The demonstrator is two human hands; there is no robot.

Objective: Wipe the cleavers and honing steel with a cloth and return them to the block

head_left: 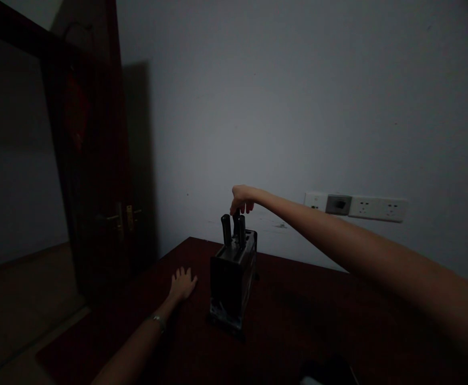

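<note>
A dark knife block stands on the dark red table, with three black knife handles sticking up from its top. My right hand reaches over the block, fingers curled down and pinched on the top of one handle. My left hand lies flat on the table just left of the block, fingers spread, holding nothing. A bracelet sits on my left wrist.
The table's back edge meets a pale wall with a strip of sockets at the right. A dark wooden door with a brass handle stands open at the left, beyond the table's left edge. A dark object lies at the table's near edge.
</note>
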